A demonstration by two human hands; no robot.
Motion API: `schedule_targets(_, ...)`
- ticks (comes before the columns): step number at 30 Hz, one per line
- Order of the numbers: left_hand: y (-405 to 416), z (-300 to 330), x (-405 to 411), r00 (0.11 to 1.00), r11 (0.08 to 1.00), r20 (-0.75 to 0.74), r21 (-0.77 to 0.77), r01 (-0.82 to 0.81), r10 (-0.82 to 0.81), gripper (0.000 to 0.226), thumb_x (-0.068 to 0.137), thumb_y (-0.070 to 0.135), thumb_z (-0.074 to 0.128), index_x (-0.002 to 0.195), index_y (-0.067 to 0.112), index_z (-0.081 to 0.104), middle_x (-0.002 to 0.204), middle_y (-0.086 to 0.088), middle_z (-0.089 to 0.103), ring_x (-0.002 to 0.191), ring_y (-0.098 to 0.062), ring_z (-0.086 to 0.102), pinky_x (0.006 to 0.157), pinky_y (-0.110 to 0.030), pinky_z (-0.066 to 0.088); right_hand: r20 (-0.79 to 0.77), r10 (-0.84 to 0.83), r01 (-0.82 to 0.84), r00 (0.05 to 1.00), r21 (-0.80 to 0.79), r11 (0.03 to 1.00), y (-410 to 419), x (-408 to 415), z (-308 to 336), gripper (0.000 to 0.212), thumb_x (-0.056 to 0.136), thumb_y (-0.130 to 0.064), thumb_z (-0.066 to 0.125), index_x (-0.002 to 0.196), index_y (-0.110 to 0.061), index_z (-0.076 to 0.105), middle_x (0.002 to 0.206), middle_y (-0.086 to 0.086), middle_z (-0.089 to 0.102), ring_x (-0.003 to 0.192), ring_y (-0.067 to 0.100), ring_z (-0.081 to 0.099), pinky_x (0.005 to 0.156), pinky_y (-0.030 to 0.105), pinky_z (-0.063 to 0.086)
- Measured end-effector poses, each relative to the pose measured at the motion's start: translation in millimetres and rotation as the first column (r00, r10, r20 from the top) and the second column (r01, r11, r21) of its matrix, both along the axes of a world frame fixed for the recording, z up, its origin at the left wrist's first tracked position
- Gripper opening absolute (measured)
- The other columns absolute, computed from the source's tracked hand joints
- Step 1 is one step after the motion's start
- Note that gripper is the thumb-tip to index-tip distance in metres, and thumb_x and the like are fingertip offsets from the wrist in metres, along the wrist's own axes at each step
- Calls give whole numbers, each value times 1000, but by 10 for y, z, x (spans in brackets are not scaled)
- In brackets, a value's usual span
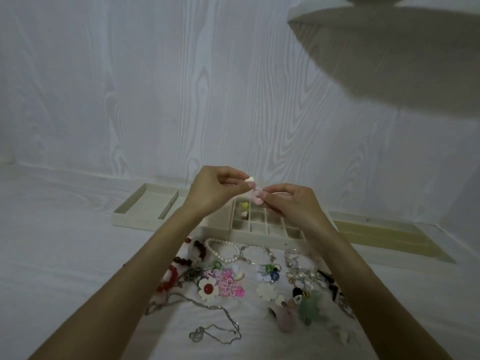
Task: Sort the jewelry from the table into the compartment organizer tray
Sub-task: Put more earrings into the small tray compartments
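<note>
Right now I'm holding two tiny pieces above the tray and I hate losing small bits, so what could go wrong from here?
1. The small white piece... correction avoided: the small white piece pinched by the left hand could slip and drop into the wrong cell of the beige compartment organizer tray.
2. The pink ring-shaped piece in the right hand could likewise fall.
3. Lowering your forearms might drag the pearl bracelet or thin silver chain necklace.
</note>
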State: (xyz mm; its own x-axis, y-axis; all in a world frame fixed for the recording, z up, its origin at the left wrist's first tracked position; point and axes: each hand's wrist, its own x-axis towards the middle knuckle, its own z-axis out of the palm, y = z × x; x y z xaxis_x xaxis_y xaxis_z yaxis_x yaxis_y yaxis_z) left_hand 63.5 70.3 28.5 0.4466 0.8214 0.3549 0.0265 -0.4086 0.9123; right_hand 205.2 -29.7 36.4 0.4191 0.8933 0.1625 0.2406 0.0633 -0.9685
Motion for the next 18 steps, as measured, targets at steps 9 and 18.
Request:
schedule_targets(9,517,-342,213,861,951,-449,288,-114,239,21,76,44,74,93,32,73,85,13,72,82,-2,66,72,-26,53,182,-11,38,983,-146,988,666,220,-469,10,66,-30,83,71,-23,77,81,2,75,85,16,71,89,39,54)
schedule_targets(18,627,-439,284,801,953,-552,292,-76,232,19,75,43,75,91,33,73,82,14,69,82,-5,65,69,-24,48,438,-41,164,898,-246,955,785,213,-543,12,75,-29,77,80,-19,77,52,-4,53,49,13,45,56,28,35)
